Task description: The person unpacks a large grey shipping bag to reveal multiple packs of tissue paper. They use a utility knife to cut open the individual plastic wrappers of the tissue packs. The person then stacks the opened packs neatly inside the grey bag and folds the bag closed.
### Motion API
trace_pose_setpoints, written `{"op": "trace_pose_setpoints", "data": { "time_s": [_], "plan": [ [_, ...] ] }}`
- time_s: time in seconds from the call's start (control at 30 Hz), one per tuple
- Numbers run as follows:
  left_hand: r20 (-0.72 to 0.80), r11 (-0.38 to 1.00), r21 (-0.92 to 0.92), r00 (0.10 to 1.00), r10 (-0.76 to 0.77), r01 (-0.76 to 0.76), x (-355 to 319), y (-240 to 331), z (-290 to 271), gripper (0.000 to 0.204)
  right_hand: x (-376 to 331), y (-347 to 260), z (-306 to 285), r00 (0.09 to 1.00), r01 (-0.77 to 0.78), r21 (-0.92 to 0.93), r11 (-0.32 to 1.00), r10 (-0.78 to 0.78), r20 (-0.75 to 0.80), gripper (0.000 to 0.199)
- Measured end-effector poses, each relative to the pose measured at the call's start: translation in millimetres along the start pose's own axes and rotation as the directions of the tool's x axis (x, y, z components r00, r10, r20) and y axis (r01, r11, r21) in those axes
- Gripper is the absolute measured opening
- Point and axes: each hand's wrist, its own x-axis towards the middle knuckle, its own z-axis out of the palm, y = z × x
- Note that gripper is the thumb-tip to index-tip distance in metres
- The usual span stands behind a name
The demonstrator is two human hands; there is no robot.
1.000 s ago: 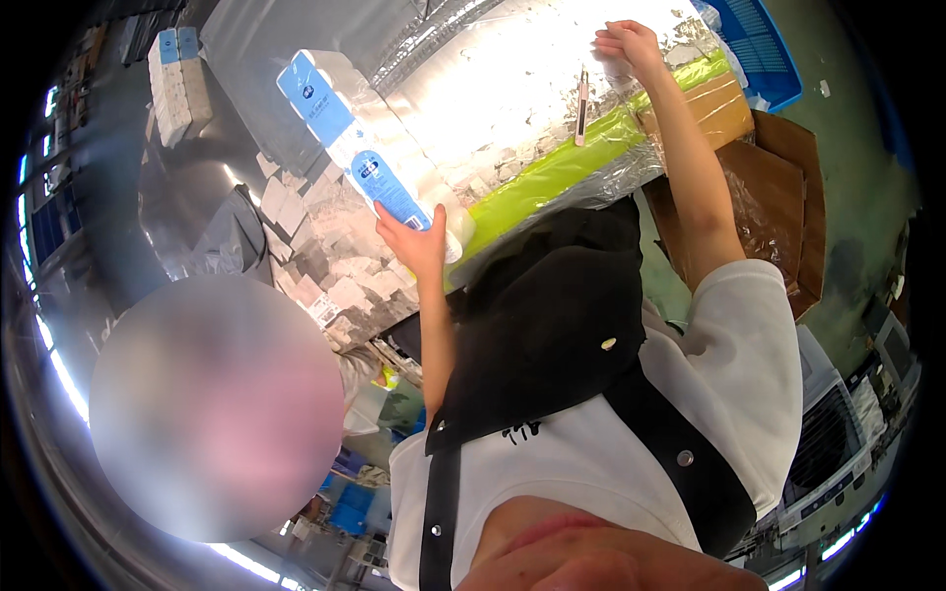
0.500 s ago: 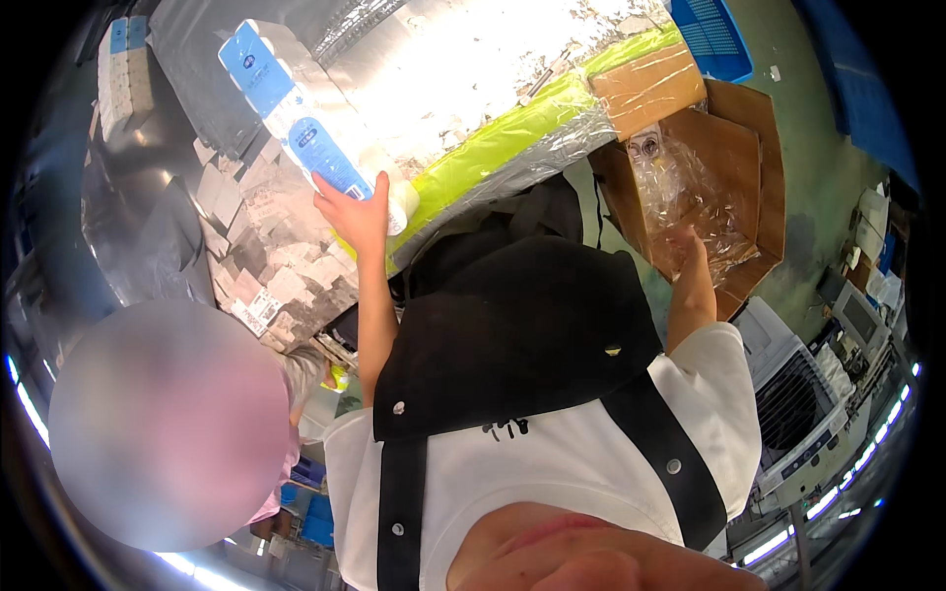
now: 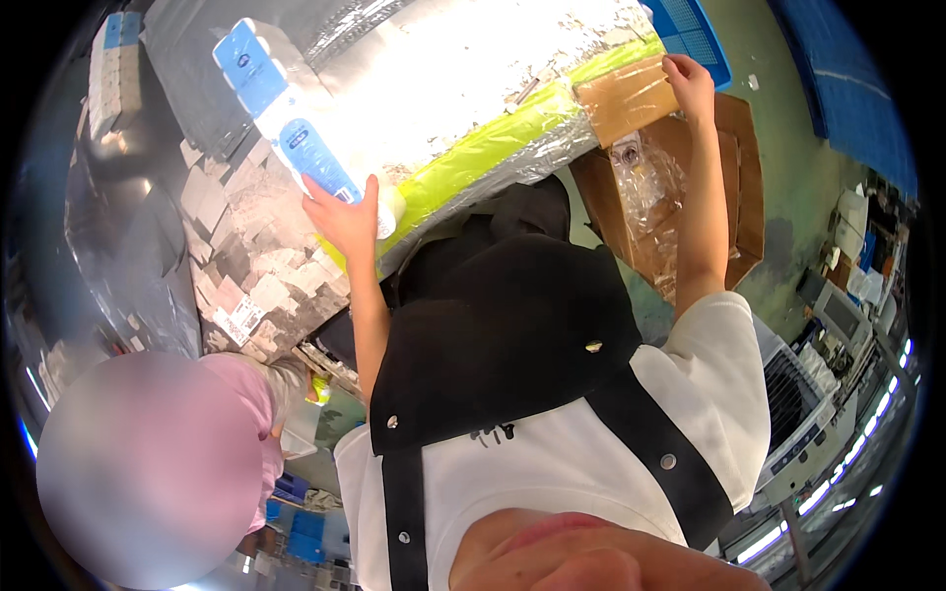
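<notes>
A row of white paper rolls in blue-and-white plastic wrap (image 3: pixel 313 148) lies slantwise on the left part of the worktable. My left hand (image 3: pixel 340 219) grips its near end, the thumb on the right and the fingers on the left side. Beside that thumb a white roll end (image 3: pixel 390 212) shows. My right hand (image 3: pixel 692 87) is at the table's far right corner, over a brown cardboard piece (image 3: pixel 626 98) taped there. Its thumb and fingertips are pinched together; whatever lies between them is too small to make out.
Yellow-green tape (image 3: pixel 473 148) runs along the table's front edge. An open cardboard box (image 3: pixel 744 187) with clear plastic film stands below right, a blue basket (image 3: pixel 695 39) behind it. At left, a co-worker in pink (image 3: pixel 241 384) stands by a surface covered in paper labels (image 3: pixel 276 291).
My right hand has risen out of the cardboard box to the table's right corner, and its fingers have closed. The left hand stays on the wrapped rolls. The co-worker has shifted slightly.
</notes>
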Motion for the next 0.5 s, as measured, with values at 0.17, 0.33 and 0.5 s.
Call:
{"op": "trace_pose_setpoints", "data": {
  "time_s": [0.17, 0.33, 0.5],
  "plan": [
    [-0.01, 1.0, 0.013, 1.0, -0.027, 0.027, 2.0, 4.9, -6.2, 0.097, 12.5, -92.0, 125.1, 0.918, 0.285, -0.071, 0.956, -0.25, 0.308, 0.035],
    [-0.019, 0.998, 0.034, 0.998, -0.061, 0.061, 2.7, 9.9, -4.8, 0.095, -33.2, -173.7, 200.2, 0.903, 0.164, -0.288, 0.943, -0.025, 0.43, 0.048],
    [-0.017, 0.998, 0.034, 0.998, -0.058, 0.059, 5.2, 12.1, -5.5, 0.094, -83.7, -171.2, 237.9, 0.779, 0.538, -0.003, 0.843, -0.496, 0.383, 0.036]
  ]
}}
